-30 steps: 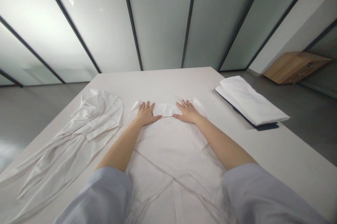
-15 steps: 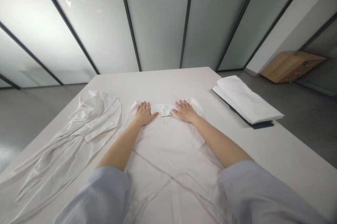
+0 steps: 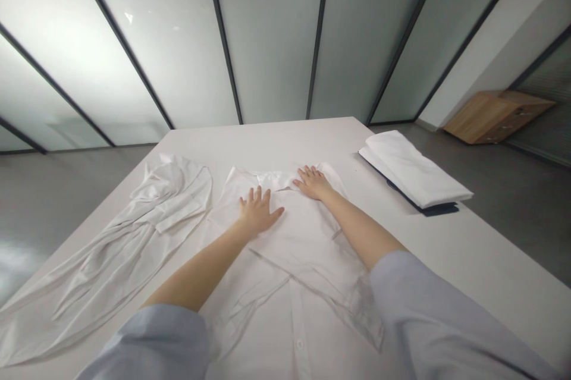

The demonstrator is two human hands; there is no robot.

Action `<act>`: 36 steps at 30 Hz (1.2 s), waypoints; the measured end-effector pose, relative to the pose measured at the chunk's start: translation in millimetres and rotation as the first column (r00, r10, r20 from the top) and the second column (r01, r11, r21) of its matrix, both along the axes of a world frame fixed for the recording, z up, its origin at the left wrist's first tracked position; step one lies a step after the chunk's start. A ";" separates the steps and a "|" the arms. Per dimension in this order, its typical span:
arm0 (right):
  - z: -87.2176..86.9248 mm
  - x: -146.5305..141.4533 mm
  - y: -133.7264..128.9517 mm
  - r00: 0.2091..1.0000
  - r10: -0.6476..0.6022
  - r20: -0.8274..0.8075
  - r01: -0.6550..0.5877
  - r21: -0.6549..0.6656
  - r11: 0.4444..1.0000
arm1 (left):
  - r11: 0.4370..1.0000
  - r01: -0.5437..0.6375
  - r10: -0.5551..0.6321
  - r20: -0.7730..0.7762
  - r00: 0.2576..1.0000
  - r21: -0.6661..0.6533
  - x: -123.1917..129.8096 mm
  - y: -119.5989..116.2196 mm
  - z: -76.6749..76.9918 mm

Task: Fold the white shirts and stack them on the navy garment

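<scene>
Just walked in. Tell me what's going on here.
A person has both hands, fingers spread, at the far end of a white garment laid out on a pale table. The right hand is at its far edge; the left hand is a little nearer the person, on or just above the cloth. To the left lies a rumpled white cloth; to the right, a folded white cloth on something dark.
</scene>
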State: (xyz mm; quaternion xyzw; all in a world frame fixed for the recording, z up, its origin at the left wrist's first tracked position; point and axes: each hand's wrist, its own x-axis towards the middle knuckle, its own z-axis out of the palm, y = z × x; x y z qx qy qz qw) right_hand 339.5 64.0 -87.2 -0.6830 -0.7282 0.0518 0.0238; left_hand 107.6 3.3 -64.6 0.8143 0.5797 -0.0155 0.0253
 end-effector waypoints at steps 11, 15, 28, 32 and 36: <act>21.7 -1.5 -20.4 0.988 0.130 -0.088 -0.099 0.296 0.950 | 1.000 -0.008 0.008 0.043 0.999 -0.010 7.5 47.8 -21.3; 20.9 -19.3 -63.2 0.978 0.202 -0.056 -0.190 0.170 0.967 | 0.999 0.012 -0.014 0.044 0.999 0.037 14.3 73.9 -14.4; -4.8 -20.3 -36.0 1.000 0.024 0.005 -0.024 -0.002 1.000 | 0.993 0.045 -0.051 0.055 0.997 0.105 20.1 35.8 7.7; 0.8 -15.2 -3.9 0.999 0.033 0.012 -0.033 0.018 0.999 | 1.000 -0.001 0.001 0.023 1.000 0.027 0.8 17.0 -0.3; 7.0 -15.5 8.4 0.998 0.052 0.039 -0.057 0.146 0.988 | 0.998 -0.043 0.042 0.027 0.999 0.039 -10.2 13.3 -16.9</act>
